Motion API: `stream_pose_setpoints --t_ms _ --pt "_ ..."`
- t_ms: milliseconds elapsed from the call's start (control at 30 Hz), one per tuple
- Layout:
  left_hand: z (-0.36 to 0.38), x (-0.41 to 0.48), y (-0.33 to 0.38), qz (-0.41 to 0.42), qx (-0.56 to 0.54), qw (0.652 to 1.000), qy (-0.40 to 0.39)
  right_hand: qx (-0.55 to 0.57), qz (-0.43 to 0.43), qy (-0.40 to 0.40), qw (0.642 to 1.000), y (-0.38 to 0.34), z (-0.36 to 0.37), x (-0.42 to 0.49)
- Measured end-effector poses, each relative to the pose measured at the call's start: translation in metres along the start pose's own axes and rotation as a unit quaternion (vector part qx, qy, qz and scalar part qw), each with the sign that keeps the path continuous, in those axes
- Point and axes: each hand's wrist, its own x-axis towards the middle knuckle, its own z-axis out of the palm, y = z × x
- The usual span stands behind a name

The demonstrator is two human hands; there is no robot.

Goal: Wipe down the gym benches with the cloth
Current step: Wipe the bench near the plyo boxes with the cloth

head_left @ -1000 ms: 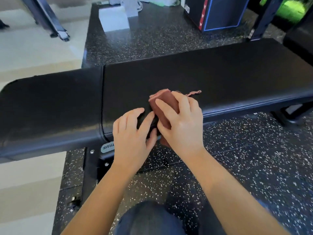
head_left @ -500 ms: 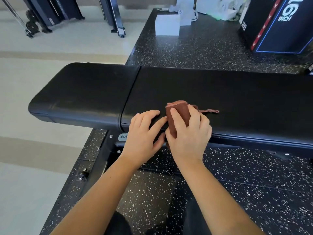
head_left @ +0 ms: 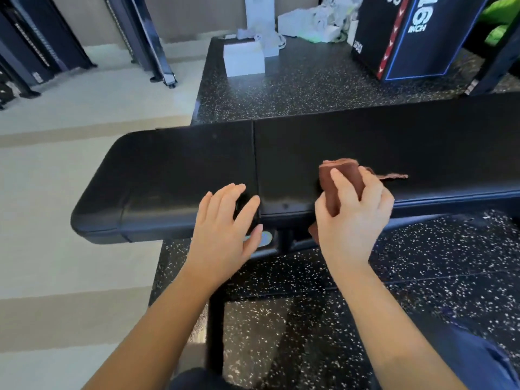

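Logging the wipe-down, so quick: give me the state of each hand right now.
Left hand: open, fingers straight at the near edge of the bench, holding nothing.
Right hand: closed around the brown cloth on the bench.

A right hand (head_left: 350, 220) grips a folded reddish-brown cloth (head_left: 340, 178) on a black padded gym bench (head_left: 422, 147). The left hand (head_left: 225, 223) rests flat beside it, fingers spread.

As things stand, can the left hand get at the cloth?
Likely yes: the left hand lies open on the bench, with only bare pad between it and the cloth in the right hand.
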Motion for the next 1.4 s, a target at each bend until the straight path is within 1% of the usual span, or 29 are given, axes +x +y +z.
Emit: stream_pose_setpoints --t_ms 67,167,233,300,333,400,467,500,567,633,767,833,900,967,1067,1100,1167,1233,1267,1333,1400 --pt "-0.001 -0.008 -0.017 0.021 -0.011 1.0 -0.008 0.02 -0.023 -0.003 1.0 -0.034 0.012 -0.014" --pt "0.002 -0.012 -0.035 0.047 -0.041 0.998 0.0 0.036 -0.068 -0.022 0.997 -0.074 0.025 -0.03" --pt "0.006 -0.012 -0.039 0.054 -0.055 0.997 0.008 0.038 -0.118 -0.041 0.991 -0.071 0.021 -0.025" --pt "0.007 -0.012 -0.039 0.052 -0.066 0.996 0.015 0.024 -0.166 -0.053 0.984 -0.048 0.012 -0.017" --pt "0.006 -0.012 -0.039 0.05 -0.071 0.996 0.014 0.016 -0.161 -0.053 0.985 -0.034 0.006 -0.011" --pt "0.004 -0.013 -0.039 0.047 -0.077 0.996 0.003 0.004 -0.097 -0.056 0.994 -0.012 -0.004 -0.002" --pt "0.002 -0.013 -0.04 0.053 -0.072 0.996 -0.005 0.001 -0.027 -0.047 0.999 -0.014 -0.005 -0.005" --pt "0.002 -0.014 -0.041 0.057 -0.067 0.996 -0.008 0.003 -0.007 -0.035 0.999 -0.023 -0.001 -0.01" --pt "0.002 -0.016 -0.044 0.051 -0.059 0.997 -0.011 0.011 -0.021 -0.014 1.0 -0.053 0.011 -0.022" --pt "0.001 -0.015 -0.047 0.035 -0.047 0.998 -0.011 0.02 -0.049 -0.026 0.998 -0.076 0.022 -0.032" --pt "-0.003 -0.018 -0.053 0.014 -0.042 0.999 -0.021 0.053 -0.046 -0.051 0.996 -0.079 0.015 -0.031" --pt "-0.004 -0.021 -0.057 0.011 -0.038 0.999 -0.026 0.087 -0.03 -0.038 0.995 -0.085 0.006 -0.027" --pt "-0.004 -0.025 -0.062 0.01 -0.034 0.999 -0.026 0.103 -0.034 -0.027 0.994 -0.101 0.008 -0.026" --pt "-0.005 -0.028 -0.068 0.001 -0.033 0.999 -0.023 0.079 -0.039 -0.05 0.995 -0.118 0.018 -0.03" --pt "-0.008 -0.032 -0.077 -0.013 -0.029 0.999 -0.024 -0.002 -0.043 -0.085 0.996 -0.126 0.028 -0.036" --pt "-0.008 -0.034 -0.079 -0.011 -0.027 0.999 -0.023 -0.012 -0.056 -0.109 0.992 -0.124 0.026 -0.037" --pt "-0.006 -0.037 -0.083 0.0 -0.029 0.999 -0.012 0.007 -0.109 -0.175 0.979 -0.111 0.017 -0.037" --pt "-0.005 -0.038 -0.084 0.005 -0.041 0.999 0.003 0.022 -0.185 -0.248 0.951 -0.093 0.003 -0.029" --pt "-0.004 -0.038 -0.084 0.004 -0.046 0.999 0.009 0.009 -0.231 -0.273 0.934 -0.084 -0.003 -0.022" --pt "-0.004 -0.039 -0.085 0.003 -0.054 0.998 0.016 -0.026 -0.304 -0.308 0.901 -0.069 -0.005 -0.01" --pt "-0.005 -0.039 -0.084 0.008 -0.066 0.998 0.019 -0.021 -0.333 -0.319 0.887 -0.062 0.004 -0.004"
